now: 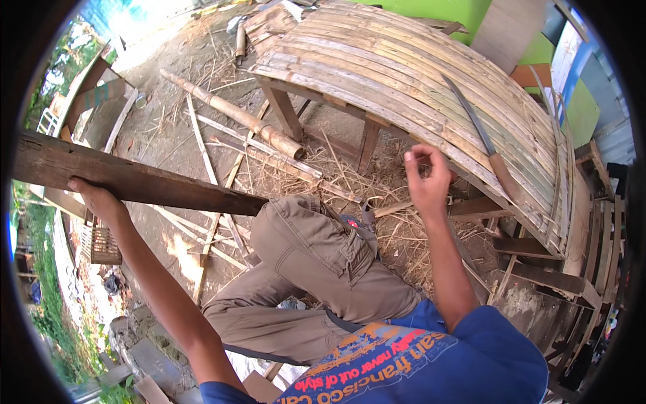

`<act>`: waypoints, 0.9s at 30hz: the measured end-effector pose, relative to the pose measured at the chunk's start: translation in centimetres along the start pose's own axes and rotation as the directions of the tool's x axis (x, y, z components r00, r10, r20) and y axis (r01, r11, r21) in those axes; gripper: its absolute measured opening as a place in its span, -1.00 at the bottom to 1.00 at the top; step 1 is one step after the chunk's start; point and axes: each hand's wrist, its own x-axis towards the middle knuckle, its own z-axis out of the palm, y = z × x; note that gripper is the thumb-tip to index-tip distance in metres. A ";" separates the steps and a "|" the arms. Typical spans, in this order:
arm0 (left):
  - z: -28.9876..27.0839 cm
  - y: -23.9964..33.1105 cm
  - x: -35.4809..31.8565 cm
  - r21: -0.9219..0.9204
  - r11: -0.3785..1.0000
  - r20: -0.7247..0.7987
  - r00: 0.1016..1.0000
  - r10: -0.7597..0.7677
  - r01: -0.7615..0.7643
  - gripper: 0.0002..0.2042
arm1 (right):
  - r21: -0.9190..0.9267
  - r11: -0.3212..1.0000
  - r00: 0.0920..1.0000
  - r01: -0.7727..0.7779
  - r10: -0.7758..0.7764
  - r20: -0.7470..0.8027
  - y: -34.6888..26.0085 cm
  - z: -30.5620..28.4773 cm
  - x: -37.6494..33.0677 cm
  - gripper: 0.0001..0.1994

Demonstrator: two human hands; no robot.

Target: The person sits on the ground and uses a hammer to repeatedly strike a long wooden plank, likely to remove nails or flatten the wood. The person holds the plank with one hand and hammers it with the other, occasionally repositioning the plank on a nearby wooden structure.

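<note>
My left hand (pixel 97 198) is closed on the lower edge of a long dark wooden plank (pixel 155 180), its fingers partly hidden by the wood. The plank runs from the left rim to my raised knee, where its end meets my brown trousers (pixel 303 246). My right hand (pixel 428 178) is lifted beside the front edge of a bamboo-slat bench (pixel 363 54). Its fingers curl loosely with a gap to the thumb, and nothing shows in them. On the slats, a little right of that hand, lies a long knife (pixel 469 116) with a wooden handle.
A bamboo pole (pixel 235 113) lies on the dirt ground beyond the plank, among several thin split strips (pixel 202 145) and straw-like shavings (pixel 404 236). A slatted basket (pixel 101 244) is at the left. Wooden framing (pixel 558 279) stands at the right, and rough blocks (pixel 151 347) sit at lower left.
</note>
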 end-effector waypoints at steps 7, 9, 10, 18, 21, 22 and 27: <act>3.7 -0.9 0.7 -0.015 0.980 0.050 0.978 0.200 -0.200 -0.14 | -0.835 0.539 0.986 -0.111 -0.044 -0.159 3.0 -13.1 7.2 -0.38; 5.2 -0.7 0.5 0.010 0.977 0.072 0.975 0.211 -0.213 -0.18 | -0.894 0.414 0.985 -0.171 0.064 -0.159 3.3 -14.1 6.7 -0.35; 6.6 1.1 -0.9 0.126 0.959 0.074 0.966 0.247 -0.255 -0.15 | -0.898 0.400 0.982 -0.184 0.119 -0.148 4.0 -14.8 6.3 -0.36; 8.0 2.5 -1.8 -0.064 0.963 0.038 0.964 0.263 -0.261 -0.41 | -0.817 0.566 0.992 -0.112 0.112 -0.059 7.0 -15.8 8.1 -0.40; 7.7 3.1 -2.4 -0.100 0.963 0.028 0.967 0.253 -0.249 -0.39 | -0.596 0.769 0.972 -0.231 0.210 -0.106 5.4 -15.5 9.4 -0.32; 7.3 3.2 -2.3 -0.134 0.960 0.027 0.967 0.252 -0.247 -0.39 | -0.417 0.894 0.985 -0.164 0.123 -0.123 4.0 -14.2 9.2 -0.32; 3.5 2.0 -1.7 -0.035 0.971 -0.074 0.969 0.234 -0.237 -0.40 | 0.551 0.802 0.972 -0.229 0.164 0.165 -12.5 -2.9 1.9 -0.62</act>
